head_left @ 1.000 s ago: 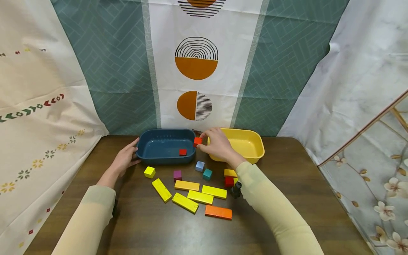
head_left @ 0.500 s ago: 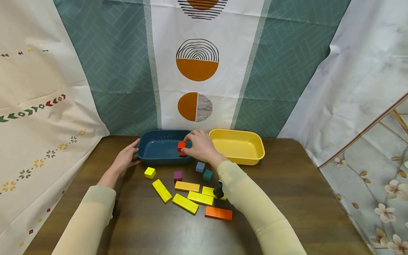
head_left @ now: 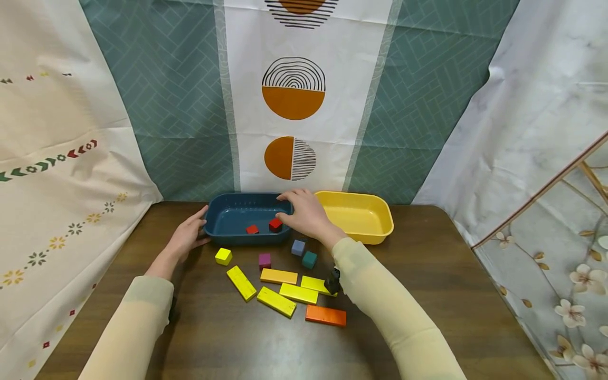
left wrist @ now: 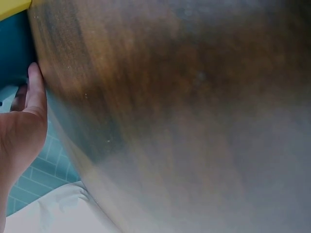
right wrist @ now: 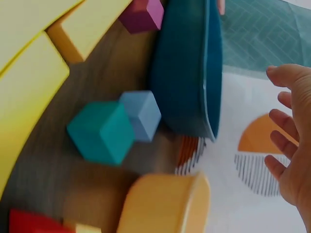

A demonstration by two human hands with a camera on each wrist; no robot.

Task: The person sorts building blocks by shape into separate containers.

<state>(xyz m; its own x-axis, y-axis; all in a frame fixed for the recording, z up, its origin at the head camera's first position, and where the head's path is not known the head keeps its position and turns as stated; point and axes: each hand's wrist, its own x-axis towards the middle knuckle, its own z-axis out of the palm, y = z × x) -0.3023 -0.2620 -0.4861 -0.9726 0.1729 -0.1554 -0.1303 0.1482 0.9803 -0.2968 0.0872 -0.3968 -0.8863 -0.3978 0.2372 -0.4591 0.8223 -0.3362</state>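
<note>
Two red cubes (head_left: 275, 225) (head_left: 252, 229) lie inside the dark blue tray (head_left: 223, 234) at the back of the brown table. My right hand (head_left: 304, 212) hovers over the tray's right end with spread, relaxed fingers (right wrist: 284, 125), holding nothing. My left hand (head_left: 189, 235) rests against the tray's left wall, thumb (left wrist: 36, 87) on its side. An empty yellow tray (head_left: 377, 231) stands to the right of the blue one.
In front of the trays lie loose blocks: a yellow cube (head_left: 223, 256), a purple cube (head_left: 264, 260), a pale blue cube (head_left: 298, 247), a teal cube (head_left: 310, 259), several yellow bars (head_left: 275, 301) and an orange bar (head_left: 325, 315). Patterned cloths hang behind and beside the table.
My right hand carried a red cube from the yellow tray's side over the blue tray and let it go; it now lies inside beside the other red cube. The left hand stayed put.
</note>
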